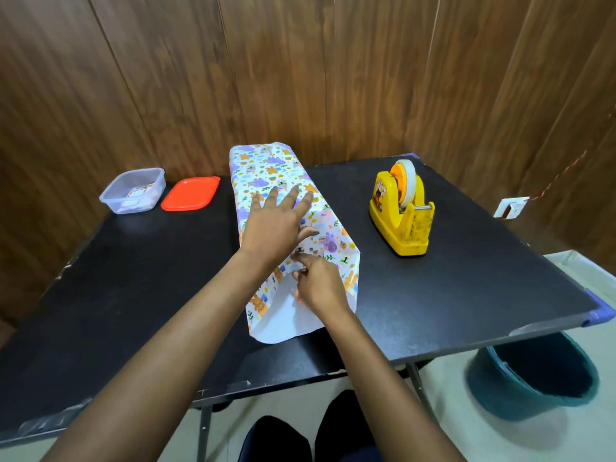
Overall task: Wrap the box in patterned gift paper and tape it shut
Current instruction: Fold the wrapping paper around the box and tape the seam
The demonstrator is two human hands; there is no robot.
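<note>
Box (266, 168): lies lengthwise about mid-counter, far end up by the counter's far edge and near end pointing at the near edge. Its top and sides are covered in patterned paper.
Left grip (276, 225): wide, with the fingers straight and spread and the palm flat on top of the Box, pressing the paper down.
Right grip (321, 285): narrow, at the near end of the Box. Index and thumb pinch the upper edge of the paper there, and the other fingers curl against its white inside.
Gift paper (283, 325): sticks out past the near end as an open sleeve, white inside showing, with the lower flap lying on the counter.
Tape dispenser (401, 221): yellow, loaded with a roll, standing right of the Box and apart from it, toward the far right corner.
Orange lid (190, 194): flat at the far edge, just left of the Box.
Clear container (133, 191): open, beside the lid at the far left corner. Its contents are too small to make out.
Counter (133, 295): black top on folding legs.
Bucket (533, 378): dark teal, on the floor under the near right corner.
Shoes (276, 441): a dark pair on the floor below the near edge.
</note>
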